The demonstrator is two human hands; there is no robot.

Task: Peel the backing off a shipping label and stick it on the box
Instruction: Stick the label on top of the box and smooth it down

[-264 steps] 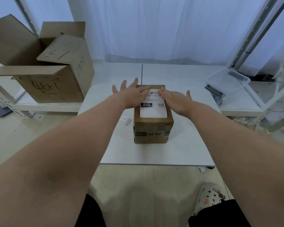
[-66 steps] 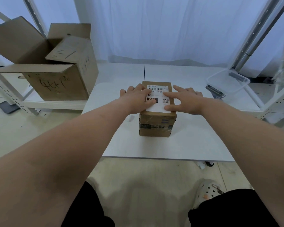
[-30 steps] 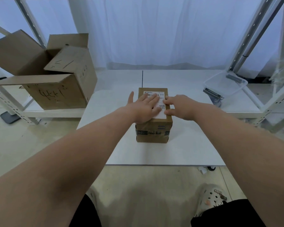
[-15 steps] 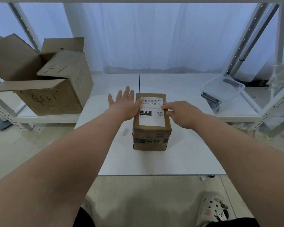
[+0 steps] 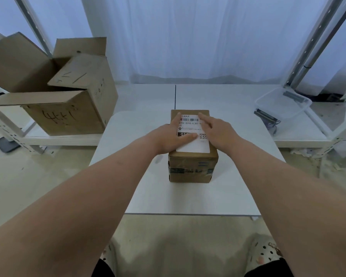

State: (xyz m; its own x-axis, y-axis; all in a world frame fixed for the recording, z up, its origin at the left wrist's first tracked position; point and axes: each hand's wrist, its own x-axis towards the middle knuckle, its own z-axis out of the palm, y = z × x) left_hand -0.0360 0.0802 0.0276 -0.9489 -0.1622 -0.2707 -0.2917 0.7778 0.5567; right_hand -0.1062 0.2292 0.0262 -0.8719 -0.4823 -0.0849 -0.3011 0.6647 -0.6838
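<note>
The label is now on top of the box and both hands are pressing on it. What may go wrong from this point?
1. The near edge of the label lies under neither hand, so it may stay loose and lift later.
2. The left hand lays its thumb across the print; sideways rubbing might crease the paper.
3. The box stands free on the smooth table; an uneven push from the right hand could slide it.

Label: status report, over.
Left hand, right hand open, pressing flat. Label lies flat on box top. Nothing in the way.
</note>
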